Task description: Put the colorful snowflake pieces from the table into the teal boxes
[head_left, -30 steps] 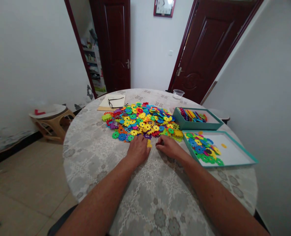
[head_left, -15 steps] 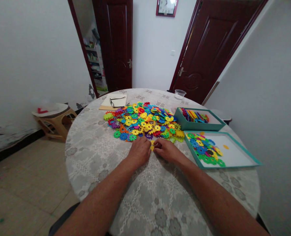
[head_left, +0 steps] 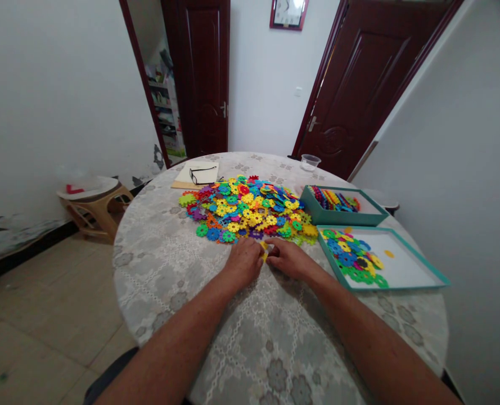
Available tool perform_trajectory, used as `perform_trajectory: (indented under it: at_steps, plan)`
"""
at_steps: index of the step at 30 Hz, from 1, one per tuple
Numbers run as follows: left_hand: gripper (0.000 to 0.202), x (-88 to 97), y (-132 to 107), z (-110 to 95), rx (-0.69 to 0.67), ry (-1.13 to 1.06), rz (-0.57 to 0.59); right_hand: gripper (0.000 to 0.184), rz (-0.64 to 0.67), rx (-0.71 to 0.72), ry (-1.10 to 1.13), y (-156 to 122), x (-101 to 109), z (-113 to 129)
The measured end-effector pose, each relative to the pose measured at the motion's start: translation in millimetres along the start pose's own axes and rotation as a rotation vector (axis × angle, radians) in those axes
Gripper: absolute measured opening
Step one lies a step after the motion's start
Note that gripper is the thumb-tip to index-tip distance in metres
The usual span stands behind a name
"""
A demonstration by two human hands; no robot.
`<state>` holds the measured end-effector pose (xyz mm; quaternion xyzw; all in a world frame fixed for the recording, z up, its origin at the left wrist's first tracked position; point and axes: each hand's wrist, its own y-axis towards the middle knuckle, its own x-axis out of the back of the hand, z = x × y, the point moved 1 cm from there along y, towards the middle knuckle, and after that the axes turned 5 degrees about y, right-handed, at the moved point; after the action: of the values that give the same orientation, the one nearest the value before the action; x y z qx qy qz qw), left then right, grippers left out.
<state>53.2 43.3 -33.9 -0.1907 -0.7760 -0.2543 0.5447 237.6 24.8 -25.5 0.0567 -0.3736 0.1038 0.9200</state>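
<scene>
A heap of coloured plastic gear-shaped discs [head_left: 250, 211] lies in the middle of the round table [head_left: 169, 264]. At its near edge my left hand [head_left: 243, 261] and my right hand [head_left: 287, 257] meet, fingers curled. Between their fingertips sits a small yellow disc [head_left: 263, 251], pinched from both sides. Most of the piece is hidden by my fingers.
To the right stand a teal box [head_left: 317, 214] with discs stacked in rows and a flat teal lid [head_left: 405, 270] holding loose discs. Glasses on a notebook [head_left: 199, 173] and a clear cup [head_left: 309, 162] lie at the far edge. A stool [head_left: 93, 205] stands on the floor at left.
My hands have closed together from slightly apart, and the yellow disc that lay beside my left hand is now pinched between both.
</scene>
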Motion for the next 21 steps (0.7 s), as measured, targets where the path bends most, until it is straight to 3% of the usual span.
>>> perform_trajectory:
  at_steps: [5, 13, 21]
  plan:
    - [0.013, -3.8, -1.0, -5.5, 0.007, -0.047, -0.001, 0.017, 0.022, 0.099, -0.06, -3.7, 0.9, 2.7]
    - [0.014, 4.9, -2.2, -6.2, 0.153, -0.121, 0.015, 0.012, 0.046, 0.037, -0.077, 1.7, -1.0, -4.0]
    - [0.015, 4.6, 0.6, 0.9, 0.207, -0.474, -0.032, 0.013, 0.044, 0.007, -0.033, -0.1, -0.3, -2.6]
